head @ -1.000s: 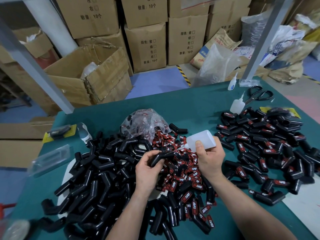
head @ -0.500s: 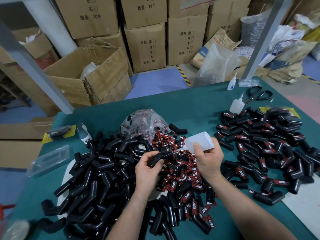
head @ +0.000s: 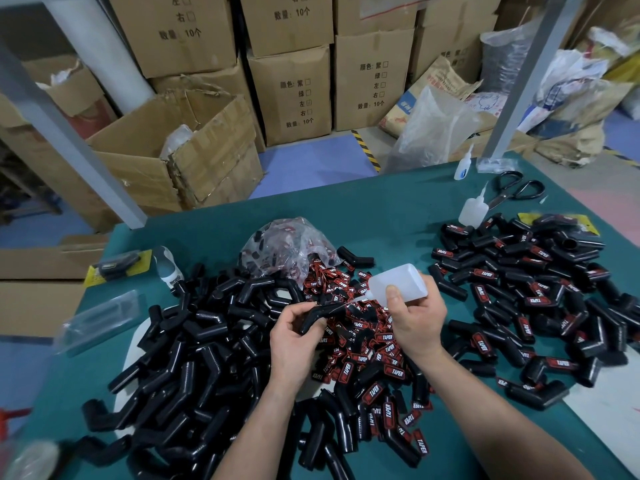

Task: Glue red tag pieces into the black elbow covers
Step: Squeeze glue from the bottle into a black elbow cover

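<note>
My left hand (head: 294, 344) grips a black elbow cover (head: 317, 315) above the middle of the table. My right hand (head: 415, 317) holds a translucent white glue bottle (head: 398, 283) tilted left, its thin nozzle touching the cover's upper side. Below both hands lies a heap of red tag pieces (head: 367, 355) printed TAPER. A large pile of plain black elbow covers (head: 194, 355) spreads to the left. On the right sits a pile of covers with red tags on them (head: 540, 292).
A clear plastic bag of tags (head: 284, 247) lies behind the heap on the green table (head: 381, 216). Two more glue bottles (head: 472, 211) and black scissors (head: 516, 188) stand at the back right. Cardboard boxes (head: 291, 95) line the floor beyond.
My right hand has tipped the glue bottle lower and slightly toward the left, keeping the nozzle on the cover. My left hand has stayed almost still with the cover.
</note>
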`<state>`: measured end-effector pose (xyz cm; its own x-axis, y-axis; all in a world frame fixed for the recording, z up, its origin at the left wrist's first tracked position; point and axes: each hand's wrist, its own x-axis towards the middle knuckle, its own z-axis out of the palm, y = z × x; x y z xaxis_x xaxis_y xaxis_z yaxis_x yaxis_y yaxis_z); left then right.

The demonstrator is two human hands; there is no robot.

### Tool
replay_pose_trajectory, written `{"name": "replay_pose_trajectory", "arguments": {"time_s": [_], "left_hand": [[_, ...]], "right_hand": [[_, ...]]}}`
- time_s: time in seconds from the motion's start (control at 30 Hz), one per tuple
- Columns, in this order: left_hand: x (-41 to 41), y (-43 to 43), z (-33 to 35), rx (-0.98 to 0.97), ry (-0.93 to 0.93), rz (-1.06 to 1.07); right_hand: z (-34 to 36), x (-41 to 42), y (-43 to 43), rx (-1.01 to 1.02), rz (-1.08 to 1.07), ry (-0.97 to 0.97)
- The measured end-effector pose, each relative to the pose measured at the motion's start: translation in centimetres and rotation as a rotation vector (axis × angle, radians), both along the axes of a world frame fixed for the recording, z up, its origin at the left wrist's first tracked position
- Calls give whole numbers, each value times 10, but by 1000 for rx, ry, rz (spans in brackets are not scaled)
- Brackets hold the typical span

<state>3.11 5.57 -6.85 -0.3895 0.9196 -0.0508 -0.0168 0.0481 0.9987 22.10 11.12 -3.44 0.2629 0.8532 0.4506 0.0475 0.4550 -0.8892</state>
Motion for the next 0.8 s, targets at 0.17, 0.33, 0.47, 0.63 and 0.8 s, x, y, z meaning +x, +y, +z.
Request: {"name": "replay_pose_trajectory", "arguments": {"time_s": [0.17,0.33,0.47,0.63,0.8], "left_hand": [[0,1,0,13,36,14],[-1,1,-1,15,46,9],[-1,1,-1,21,44,-2],[0,1,0,24,37,2],[0,0,0,20,34,-2]], "right_hand": [[0,3,4,-24,-39,11],[5,4,3,0,-47,-27],[6,0,1,14,-12,-50],[2,3,2,18,-44,-38],[2,1,1,13,-45,-39]]}}
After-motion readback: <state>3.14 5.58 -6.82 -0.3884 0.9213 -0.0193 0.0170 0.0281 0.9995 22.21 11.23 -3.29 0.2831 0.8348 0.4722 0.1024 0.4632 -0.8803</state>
